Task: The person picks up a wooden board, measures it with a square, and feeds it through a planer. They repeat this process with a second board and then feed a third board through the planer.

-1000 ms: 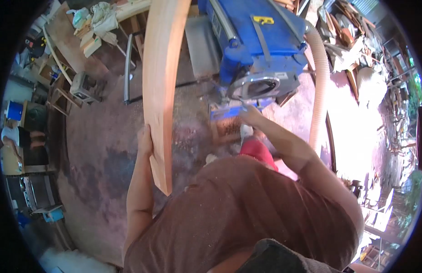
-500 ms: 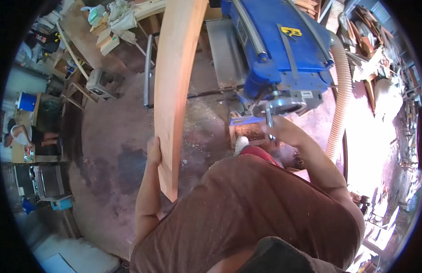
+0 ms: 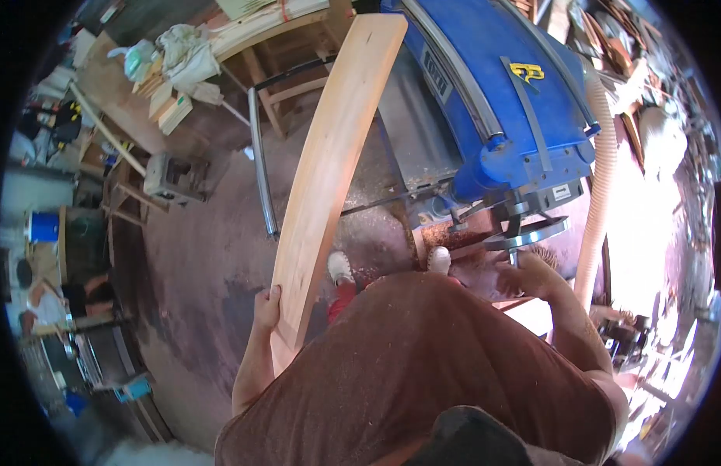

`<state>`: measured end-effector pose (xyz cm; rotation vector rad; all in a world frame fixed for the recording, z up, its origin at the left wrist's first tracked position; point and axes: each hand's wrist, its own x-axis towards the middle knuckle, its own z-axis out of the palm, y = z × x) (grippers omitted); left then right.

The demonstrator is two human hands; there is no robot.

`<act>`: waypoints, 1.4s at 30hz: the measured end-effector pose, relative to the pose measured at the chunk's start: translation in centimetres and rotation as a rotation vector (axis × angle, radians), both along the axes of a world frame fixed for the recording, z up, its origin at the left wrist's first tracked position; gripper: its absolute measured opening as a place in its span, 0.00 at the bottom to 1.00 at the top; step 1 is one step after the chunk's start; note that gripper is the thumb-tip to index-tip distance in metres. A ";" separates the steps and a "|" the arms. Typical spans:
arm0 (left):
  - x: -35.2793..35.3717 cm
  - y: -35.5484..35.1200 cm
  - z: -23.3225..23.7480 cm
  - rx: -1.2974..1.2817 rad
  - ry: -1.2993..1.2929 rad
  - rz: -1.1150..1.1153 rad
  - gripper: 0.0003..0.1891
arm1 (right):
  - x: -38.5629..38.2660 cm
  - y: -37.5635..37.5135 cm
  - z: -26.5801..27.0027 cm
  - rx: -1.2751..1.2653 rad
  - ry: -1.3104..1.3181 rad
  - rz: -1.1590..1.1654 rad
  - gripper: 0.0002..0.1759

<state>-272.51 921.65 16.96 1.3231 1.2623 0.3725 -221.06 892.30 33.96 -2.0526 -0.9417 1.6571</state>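
Observation:
A long, thick wooden board (image 3: 333, 163) slants up from beside my body, its far end near the blue thickness planer (image 3: 524, 101). My left hand (image 3: 267, 308) is closed on the board's left edge near its close end, the thumb on top. At the front of the planer is a metal handwheel (image 3: 531, 233) with a crank handle. My right hand (image 3: 529, 276) is closed around that handle, which is mostly hidden by the fingers.
A yellow-handled tool (image 3: 527, 72) lies on the planer's top. A ribbed hose (image 3: 599, 179) runs down its right side. A metal bar (image 3: 263, 163) stands left of the board. Another person (image 3: 46, 303) sits at far left. Scrap wood is piled at right.
The view has shifted, and the board's far end now shows. My right hand has moved right and toward my body with the crank handle. My left hand stays on the board.

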 end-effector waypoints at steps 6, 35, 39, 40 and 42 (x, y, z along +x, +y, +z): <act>-4.5 12.9 -1.1 0.165 0.161 -0.152 0.27 | -6.3 0.1 -6.7 0.087 -0.516 -0.587 0.23; 13.9 37.6 2.6 0.455 0.545 -0.831 0.32 | -13.9 37.1 -16.3 0.276 -1.120 -0.118 0.55; 16.5 36.6 0.5 0.497 0.468 -0.742 0.33 | -9.9 36.0 -17.4 0.277 -1.147 -0.088 0.53; 16.9 36.1 0.8 0.641 0.467 -0.670 0.34 | -9.6 35.8 -17.0 0.283 -1.124 -0.100 0.53; 17.4 35.4 1.4 0.776 0.473 -0.589 0.35 | -9.1 35.8 -17.1 0.292 -1.092 -0.102 0.52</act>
